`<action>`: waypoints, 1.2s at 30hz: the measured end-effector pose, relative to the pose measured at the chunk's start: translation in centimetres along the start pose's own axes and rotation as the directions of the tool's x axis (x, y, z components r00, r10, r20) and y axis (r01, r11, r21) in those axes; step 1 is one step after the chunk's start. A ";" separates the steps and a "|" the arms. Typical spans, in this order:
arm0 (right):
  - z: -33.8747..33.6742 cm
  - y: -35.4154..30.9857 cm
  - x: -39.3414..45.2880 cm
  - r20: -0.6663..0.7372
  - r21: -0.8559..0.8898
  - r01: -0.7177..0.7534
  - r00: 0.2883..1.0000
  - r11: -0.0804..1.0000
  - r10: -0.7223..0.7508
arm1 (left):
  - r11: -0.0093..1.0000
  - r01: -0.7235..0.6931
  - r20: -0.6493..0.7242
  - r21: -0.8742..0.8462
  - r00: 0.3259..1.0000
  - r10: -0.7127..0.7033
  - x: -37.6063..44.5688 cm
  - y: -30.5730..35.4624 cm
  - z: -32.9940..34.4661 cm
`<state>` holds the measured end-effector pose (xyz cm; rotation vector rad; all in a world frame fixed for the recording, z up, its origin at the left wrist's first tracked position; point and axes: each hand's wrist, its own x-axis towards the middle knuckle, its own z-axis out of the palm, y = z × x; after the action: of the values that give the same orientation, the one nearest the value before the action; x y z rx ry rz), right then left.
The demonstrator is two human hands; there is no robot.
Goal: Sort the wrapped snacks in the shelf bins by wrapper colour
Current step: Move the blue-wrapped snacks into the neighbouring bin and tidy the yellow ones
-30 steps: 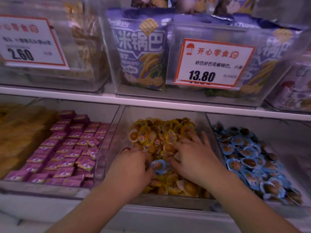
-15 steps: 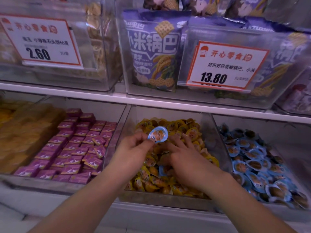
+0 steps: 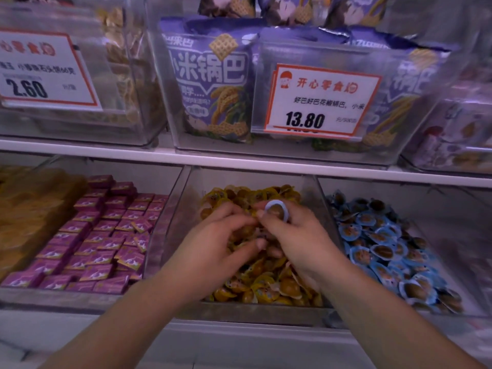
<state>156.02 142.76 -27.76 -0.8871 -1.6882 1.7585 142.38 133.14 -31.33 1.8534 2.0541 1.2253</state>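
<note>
A single blue-wrapped snack (image 3: pixel 277 209) is up above the yellow-wrapped snacks (image 3: pixel 266 286) that fill the middle clear bin (image 3: pixel 247 311). My right hand (image 3: pixel 295 241) pinches it between thumb and fingers. Just to its left, my left hand (image 3: pixel 213 243) hovers over the yellow pile with loosely curled fingers that hold nothing I can see. The bin to the right holds the blue-wrapped snacks (image 3: pixel 383 246). Both hands hide the centre of the yellow pile.
On the left is a bin of purple wrapped packs (image 3: pixel 106 235), with yellowish packs (image 3: pixel 29 209) beyond it. The shelf board (image 3: pixel 239 161) runs close above the bins. It carries clear boxes of purple bags (image 3: pixel 213 86) and price tags (image 3: pixel 322 102).
The blue-wrapped snack was lifted out of the yellow pile by my left hand and has passed to my right hand. Both hands moved towards the back of the middle bin.
</note>
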 end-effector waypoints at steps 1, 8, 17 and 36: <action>-0.5 -0.1 0.0 -0.040 -0.097 0.068 0.997 0.993 -0.072 | 0.994 0.068 0.021 -0.081 0.998 -0.067 0.2 0.0 0.1; -5.4 -1.0 -1.2 -0.066 -0.304 0.317 0.934 0.899 -0.351 | 0.852 0.040 0.318 0.522 0.918 -0.237 0.3 -2.2 1.7; -5.0 0.8 -2.4 0.277 -0.705 0.511 0.837 0.492 -0.473 | 0.635 -0.022 0.321 0.772 0.876 -0.360 1.3 -2.6 2.6; -2.9 0.3 -1.4 0.034 0.074 -0.132 0.991 0.988 0.130 | 0.138 0.526 0.377 -0.839 0.745 -0.551 1.6 2.4 -1.0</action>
<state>159.12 143.55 -27.88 -0.9619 -1.6009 1.9176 143.31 133.90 -28.53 0.4387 1.2175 1.5952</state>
